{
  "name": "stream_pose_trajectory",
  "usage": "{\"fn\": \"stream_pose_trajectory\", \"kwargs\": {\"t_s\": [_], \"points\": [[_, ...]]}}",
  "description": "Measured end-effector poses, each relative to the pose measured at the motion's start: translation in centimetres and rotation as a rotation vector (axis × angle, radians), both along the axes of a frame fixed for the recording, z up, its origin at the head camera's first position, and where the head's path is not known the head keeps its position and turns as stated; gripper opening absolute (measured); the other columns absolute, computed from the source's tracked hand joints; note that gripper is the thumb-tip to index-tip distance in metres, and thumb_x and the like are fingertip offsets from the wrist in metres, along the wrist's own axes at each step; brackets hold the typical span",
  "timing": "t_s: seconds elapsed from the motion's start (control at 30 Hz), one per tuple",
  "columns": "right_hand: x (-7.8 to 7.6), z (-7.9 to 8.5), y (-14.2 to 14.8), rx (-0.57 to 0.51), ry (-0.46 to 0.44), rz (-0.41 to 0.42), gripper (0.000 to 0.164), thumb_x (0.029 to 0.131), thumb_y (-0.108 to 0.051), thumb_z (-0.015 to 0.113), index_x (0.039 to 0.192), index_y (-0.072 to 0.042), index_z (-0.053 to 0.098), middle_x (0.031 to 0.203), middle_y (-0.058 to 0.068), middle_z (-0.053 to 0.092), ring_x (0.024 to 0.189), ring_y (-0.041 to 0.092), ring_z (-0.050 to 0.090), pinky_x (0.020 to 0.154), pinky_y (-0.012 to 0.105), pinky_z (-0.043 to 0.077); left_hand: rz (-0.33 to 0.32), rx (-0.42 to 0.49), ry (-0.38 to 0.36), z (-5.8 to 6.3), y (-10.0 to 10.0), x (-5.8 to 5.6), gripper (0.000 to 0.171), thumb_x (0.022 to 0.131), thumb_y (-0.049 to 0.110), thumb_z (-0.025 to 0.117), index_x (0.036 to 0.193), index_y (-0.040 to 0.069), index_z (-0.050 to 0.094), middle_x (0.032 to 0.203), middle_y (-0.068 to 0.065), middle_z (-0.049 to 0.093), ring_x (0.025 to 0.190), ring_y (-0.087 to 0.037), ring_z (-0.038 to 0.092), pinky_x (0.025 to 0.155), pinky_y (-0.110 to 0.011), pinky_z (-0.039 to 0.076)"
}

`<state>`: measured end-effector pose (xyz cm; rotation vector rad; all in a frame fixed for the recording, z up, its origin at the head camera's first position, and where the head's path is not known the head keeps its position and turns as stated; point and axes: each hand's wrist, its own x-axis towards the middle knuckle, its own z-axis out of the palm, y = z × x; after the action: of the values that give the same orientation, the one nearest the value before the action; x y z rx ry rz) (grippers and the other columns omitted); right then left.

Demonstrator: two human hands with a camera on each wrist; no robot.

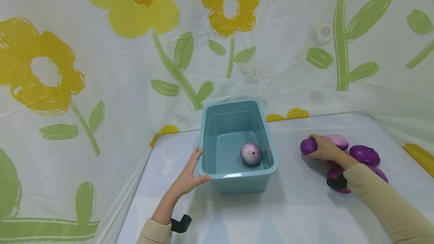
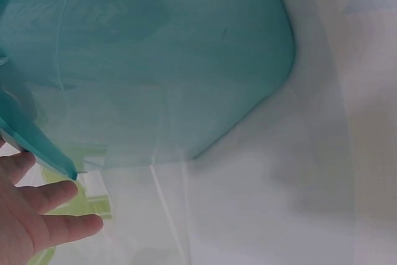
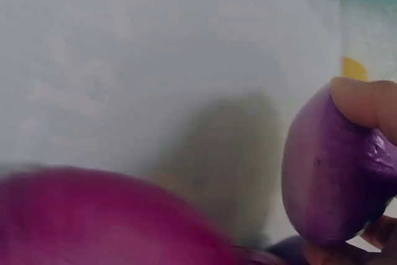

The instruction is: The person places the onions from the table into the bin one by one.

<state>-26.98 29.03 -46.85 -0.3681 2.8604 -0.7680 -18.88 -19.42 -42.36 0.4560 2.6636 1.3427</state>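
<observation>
My right hand (image 1: 323, 148) grips a purple onion (image 1: 308, 147) between thumb and fingers over the right part of the table. In the right wrist view the same onion (image 3: 329, 172) looks glossy and bulb-shaped, with the thumb on its top and fingertips beneath. The left hand (image 1: 187, 179) is at the near left corner of a blue-green plastic bin (image 1: 237, 176), its fingers spread along the rim. Inside that bin lies a round white-and-purple onion (image 1: 251, 154).
Near the right forearm lie a pale pink-purple piece (image 1: 339, 142), a dark purple one (image 1: 364, 155) and a magenta one (image 1: 336, 180), with another partly behind the sleeve. A flower-print curtain (image 1: 271, 48) hangs behind the white table (image 1: 291, 206).
</observation>
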Motion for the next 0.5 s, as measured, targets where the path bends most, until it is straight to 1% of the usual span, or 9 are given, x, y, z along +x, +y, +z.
{"fn": "stream_pose_trajectory", "kwargs": {"t_s": [0.17,0.3,0.4,0.5], "points": [[-0.8,2.6,0.1,-0.002,0.013,0.010,0.085,0.070,-0.032,0.074,0.128,0.014,0.032,0.117,0.039,0.041,0.101,0.050,0.046,0.080,0.061,0.041,0.009,0.005,-0.003,0.0,0.0,0.1,0.090,0.076,0.040,0.069,0.147,0.017,0.017,0.154,-0.008,0.003,0.140,-0.035,0.007,0.100,-0.065,0.022],[-1.7,4.5,-0.1,0.022,0.053,0.011,0.085,0.069,-0.031,0.074,0.127,0.014,0.032,0.115,0.038,0.043,0.099,0.049,0.047,0.080,0.059,0.041,0.013,-0.003,-0.001,-0.1,0.1,0.1,0.090,0.077,0.039,0.069,0.147,0.018,0.017,0.154,-0.008,0.003,0.140,-0.035,0.006,0.100,-0.065,0.021],[-2.3,5.9,-0.3,0.024,0.076,0.021,0.084,0.070,-0.028,0.074,0.128,0.015,0.030,0.115,0.038,0.043,0.098,0.048,0.048,0.080,0.057,0.042,0.012,-0.006,0.001,-0.2,0.1,0.1,0.088,0.078,0.036,0.068,0.147,0.018,0.016,0.154,-0.008,0.003,0.139,-0.036,0.007,0.100,-0.065,0.021],[-2.9,7.5,-0.8,0.023,0.075,0.033,0.083,0.072,-0.027,0.073,0.128,0.016,0.029,0.115,0.038,0.043,0.098,0.048,0.049,0.079,0.056,0.044,0.010,-0.005,-0.001,-0.2,0.1,0.1,0.087,0.079,0.032,0.068,0.147,0.018,0.016,0.154,-0.008,0.002,0.140,-0.036,0.006,0.100,-0.065,0.021]]}}
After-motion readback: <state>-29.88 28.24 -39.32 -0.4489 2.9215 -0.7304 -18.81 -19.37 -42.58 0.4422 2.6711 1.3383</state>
